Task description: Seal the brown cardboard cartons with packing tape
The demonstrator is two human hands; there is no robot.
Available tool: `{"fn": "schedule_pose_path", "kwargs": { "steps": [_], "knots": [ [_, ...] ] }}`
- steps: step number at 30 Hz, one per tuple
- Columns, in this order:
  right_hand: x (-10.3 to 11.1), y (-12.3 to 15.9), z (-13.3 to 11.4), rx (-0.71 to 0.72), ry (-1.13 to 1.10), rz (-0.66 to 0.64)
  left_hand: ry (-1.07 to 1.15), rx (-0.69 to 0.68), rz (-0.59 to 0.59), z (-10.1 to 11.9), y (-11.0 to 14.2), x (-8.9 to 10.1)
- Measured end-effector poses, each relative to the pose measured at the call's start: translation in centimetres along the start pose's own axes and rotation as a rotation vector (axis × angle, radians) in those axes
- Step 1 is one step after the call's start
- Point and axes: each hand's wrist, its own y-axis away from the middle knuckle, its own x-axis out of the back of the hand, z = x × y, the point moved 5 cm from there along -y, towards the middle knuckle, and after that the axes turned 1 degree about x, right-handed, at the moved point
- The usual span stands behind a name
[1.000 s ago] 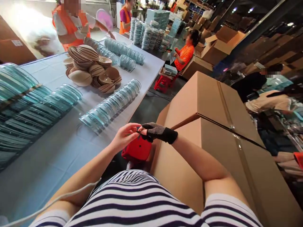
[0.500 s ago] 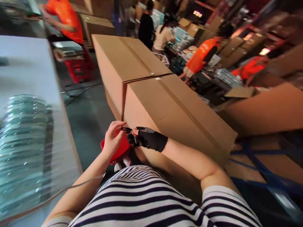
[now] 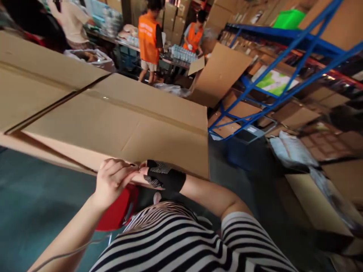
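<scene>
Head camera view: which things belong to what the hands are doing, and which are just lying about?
In hand: left hand and gloved right hand pinching together, too small to tell what; red stool beneath them.
Lying about: big cardboard box; blue rack; green bin.

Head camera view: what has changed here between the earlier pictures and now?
The view swung right: the table with glass lids left the picture, and blue metal shelving came in. The bare left hand and the black-gloved right hand stayed together, fingertips pinching something small, beside the large brown cardboard box and above the red plastic stool.
</scene>
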Motion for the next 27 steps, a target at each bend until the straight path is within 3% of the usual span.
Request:
{"fn": "schedule_pose_path", "kwargs": {
  "steps": [2, 6, 8, 10, 15, 18, 20, 23, 27],
  "knots": [
    [2.5, 1.3, -1.1, 0.115, 0.112, 0.039, 0.087, 0.03, -0.039, 0.7, -3.0, -1.6],
    [8.1, 5.1, -3.8, 0.317, 0.535, 0.095, 0.43, 0.012, -0.285, 4.2, -9.7, -6.5],
    [11.6, 7.7, -5.2, 0.439, 0.575, 0.214, 0.497, -0.05, -0.373, 6.5, -12.9, -9.5],
    [15.5, 10.5, -5.8, 0.509, 0.48, 0.37, 0.511, -0.107, -0.449, 8.5, -15.9, -13.2],
    [26.1, 15.7, -1.2, 0.2, 0.066, 0.755, 0.44, -0.214, -0.695, 10.7, -22.7, -25.8],
    [31.9, 17.3, 1.4, 0.113, 0.055, 0.975, 0.172, -0.327, -0.754, 10.1, -26.5, -33.7],
    [34.7, 17.2, 2.5, 0.076, 0.036, 1.04, -0.001, -0.431, -0.822, 9.5, -28.2, -38.2],
    [36.9, 16.1, 3.5, 0.0, -0.034, 1.042, -0.105, -0.552, -0.958, 9.0, -29.4, -42.3],
    [38.0, 14.5, 3.6, -0.023, -0.049, 1.01, -0.098, -0.596, -1.042, 9.5, -30.2, -43.6]
  ]
}}
